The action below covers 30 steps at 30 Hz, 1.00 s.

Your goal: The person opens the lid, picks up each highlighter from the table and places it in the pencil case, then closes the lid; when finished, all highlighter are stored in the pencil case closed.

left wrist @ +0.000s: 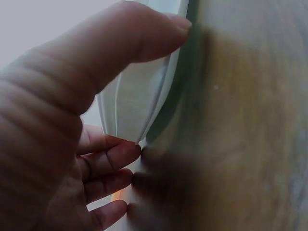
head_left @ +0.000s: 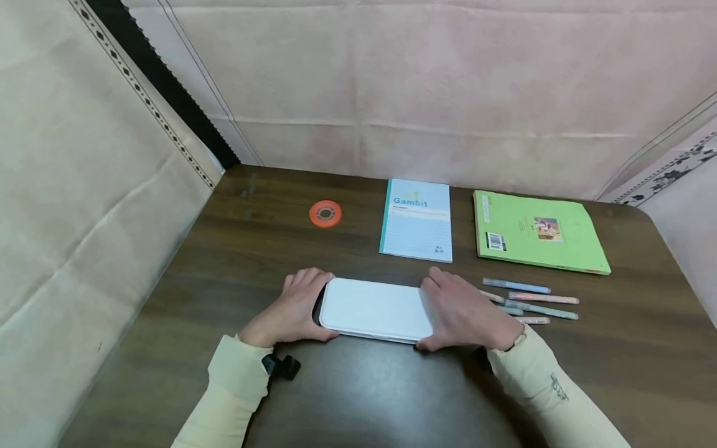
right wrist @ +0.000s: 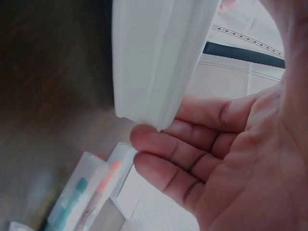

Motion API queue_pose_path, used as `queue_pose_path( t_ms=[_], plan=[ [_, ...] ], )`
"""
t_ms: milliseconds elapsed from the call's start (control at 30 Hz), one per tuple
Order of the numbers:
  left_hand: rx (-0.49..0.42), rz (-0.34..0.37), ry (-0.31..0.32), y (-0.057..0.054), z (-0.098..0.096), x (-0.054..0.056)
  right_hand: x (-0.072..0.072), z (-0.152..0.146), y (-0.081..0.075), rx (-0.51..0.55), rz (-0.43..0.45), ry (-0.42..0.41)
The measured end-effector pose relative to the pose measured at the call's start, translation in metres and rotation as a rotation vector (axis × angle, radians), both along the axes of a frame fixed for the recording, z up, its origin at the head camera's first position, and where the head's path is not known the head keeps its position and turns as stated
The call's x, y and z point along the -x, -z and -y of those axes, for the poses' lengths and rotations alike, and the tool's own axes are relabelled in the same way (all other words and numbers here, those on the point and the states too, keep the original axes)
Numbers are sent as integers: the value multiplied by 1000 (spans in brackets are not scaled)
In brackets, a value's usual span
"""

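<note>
A flat white box (head_left: pixel 376 309) with rounded corners lies lengthwise near the middle of the table. My left hand (head_left: pixel 302 308) grips its left end, thumb along the near side and fingers round the far corner. At the opposite end my right hand (head_left: pixel 462 311) holds it the same way. In the left wrist view the thumb (left wrist: pixel 149 33) lies over the box's pale side wall (left wrist: pixel 137 96). The right wrist view shows the ridged side of the box (right wrist: pixel 149 57) with the fingers (right wrist: pixel 168 149) by its corner. What the box contains is hidden.
Several capped pens, among them a blue pen (head_left: pixel 515 285) and a pink pen (head_left: pixel 543 298), lie just right of my right hand. Behind are an orange ring-shaped disc (head_left: pixel 325 213), a light blue notebook (head_left: pixel 417 221) and a green book (head_left: pixel 538 233). Pale cloth (head_left: pixel 392 81) hangs at the table's far edge.
</note>
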<state>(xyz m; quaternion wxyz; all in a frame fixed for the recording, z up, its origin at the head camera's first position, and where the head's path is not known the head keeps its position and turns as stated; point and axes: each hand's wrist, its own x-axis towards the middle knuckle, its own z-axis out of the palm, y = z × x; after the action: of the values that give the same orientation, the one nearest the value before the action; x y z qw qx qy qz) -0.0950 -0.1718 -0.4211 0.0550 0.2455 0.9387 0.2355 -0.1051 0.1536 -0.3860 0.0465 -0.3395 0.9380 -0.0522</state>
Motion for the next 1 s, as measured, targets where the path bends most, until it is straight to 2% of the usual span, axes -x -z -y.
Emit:
queue_pose_path(
  t_ms=[233,467,600,833,1000],
  plan=[
    [-9,-6,-3,-1,0,0,1,2,-4,-8,11,3],
    [-7,-14,-2,4,0,0,2,1,-3,-2,32,-6],
    [-24,-19,3,7,-1,0,2,-3,-6,20,103,17],
    [-39,-25,1,7,1,1,0,-7,-10,53,163,51],
    [-63,12,-5,6,2,-1,-1,-13,-13,112,258,91]
  ],
)
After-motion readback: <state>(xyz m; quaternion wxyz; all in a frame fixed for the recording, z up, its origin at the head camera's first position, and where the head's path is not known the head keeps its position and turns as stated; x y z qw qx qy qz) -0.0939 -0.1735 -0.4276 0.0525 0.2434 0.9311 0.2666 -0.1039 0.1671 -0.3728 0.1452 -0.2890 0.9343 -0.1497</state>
